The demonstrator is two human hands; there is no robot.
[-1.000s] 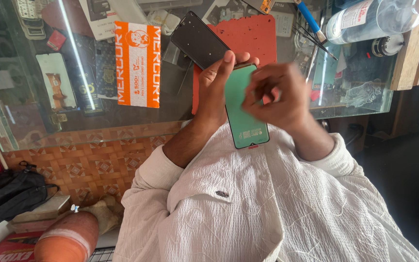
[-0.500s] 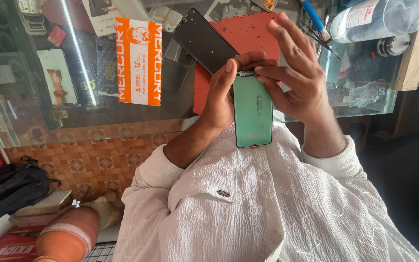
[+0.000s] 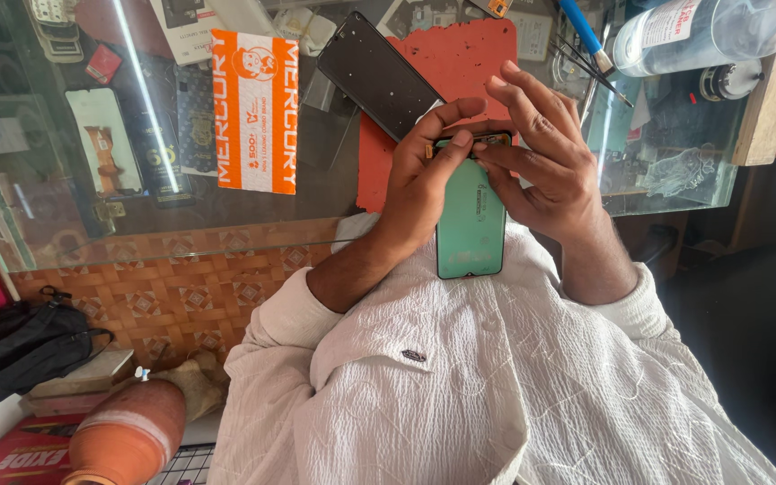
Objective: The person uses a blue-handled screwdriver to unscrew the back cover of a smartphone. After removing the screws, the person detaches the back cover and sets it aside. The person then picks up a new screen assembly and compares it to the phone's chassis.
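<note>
The person holds a green phone panel (image 3: 471, 220) upright in front of the chest, above the near edge of the glass worktop (image 3: 181, 193), its lower end resting against the white shirt (image 3: 496, 377). The left hand (image 3: 419, 184) is closed around the panel's left side, thumb and forefinger curled over its top edge. The right hand (image 3: 545, 153) is only partly closed — its fingertips pinch at the top edge of the panel, the other fingers spread loose above.

On the worktop just behind the hands lies a red mat (image 3: 460, 67), and on its left part a dark phone screen (image 3: 379, 72) lies at a slant. An orange-and-white packet (image 3: 256, 112) lies further left; a brush with a blue handle (image 3: 586, 36) and a clear bottle (image 3: 711, 31) sit toward the far right corner.

The risk seems to be in the grip: the panel is thin and is held only at its upper part, so hard pressure from the fingertips at the top edge could likely bend or crack it. If the left hand loosened, the panel could slide down the shirt — and fall past the worktop's near edge to the floor.
</note>
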